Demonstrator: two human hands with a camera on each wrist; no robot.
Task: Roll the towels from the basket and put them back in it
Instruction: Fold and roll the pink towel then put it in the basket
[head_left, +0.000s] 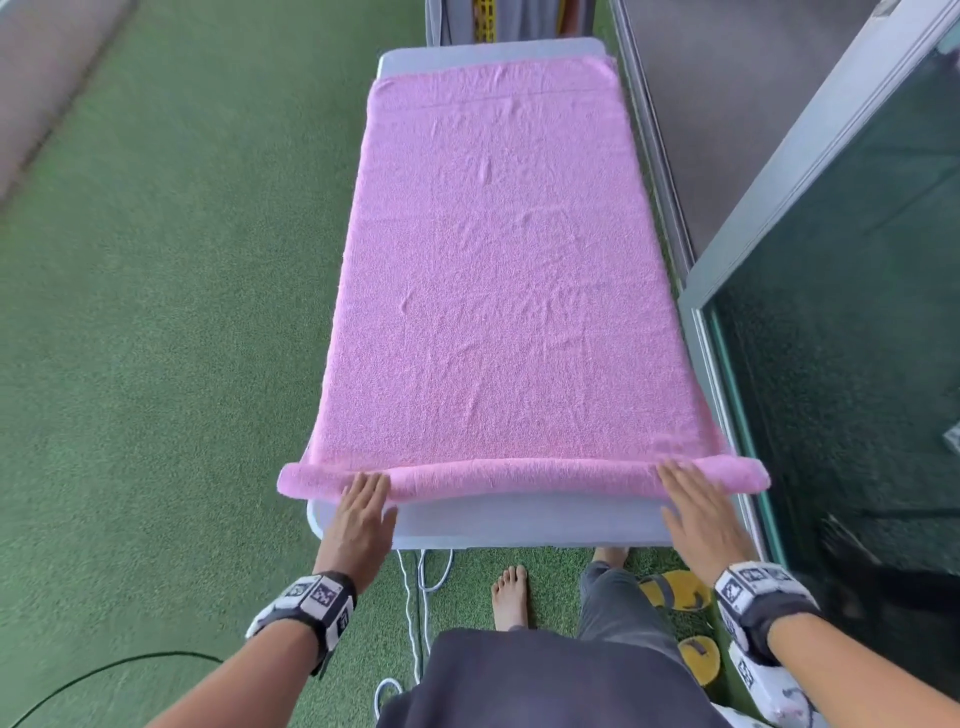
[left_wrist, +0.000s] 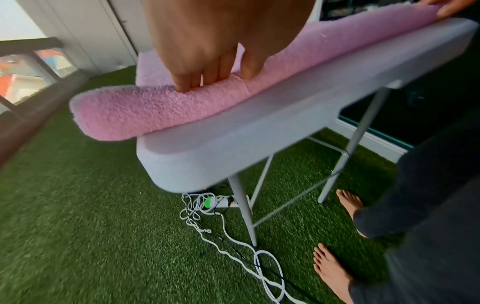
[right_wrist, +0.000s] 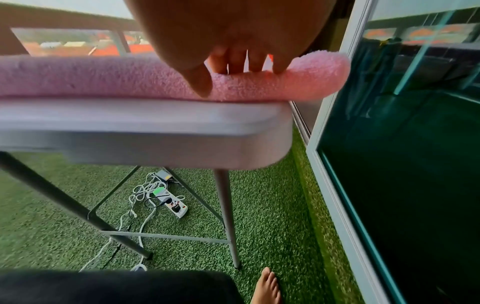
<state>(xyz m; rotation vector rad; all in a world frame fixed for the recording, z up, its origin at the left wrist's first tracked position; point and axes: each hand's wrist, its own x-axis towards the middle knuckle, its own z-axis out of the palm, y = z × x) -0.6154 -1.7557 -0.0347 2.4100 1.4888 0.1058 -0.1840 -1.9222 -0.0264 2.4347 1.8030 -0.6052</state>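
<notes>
Both hands, left (head_left: 361, 512) and right (head_left: 698, 512), lie flat-fingered on the towel (head_left: 493, 291) roll; push forward evenly, keeping its ends level.

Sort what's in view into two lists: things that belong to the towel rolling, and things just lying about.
Part of the job:
- pink towel, spread on the table, near edge rolled
- white table
- left hand and right hand, fingers resting on the roll

Just lying about:
- power strip and white cables under the table
- yellow sandals
- black cable on the grass
</notes>
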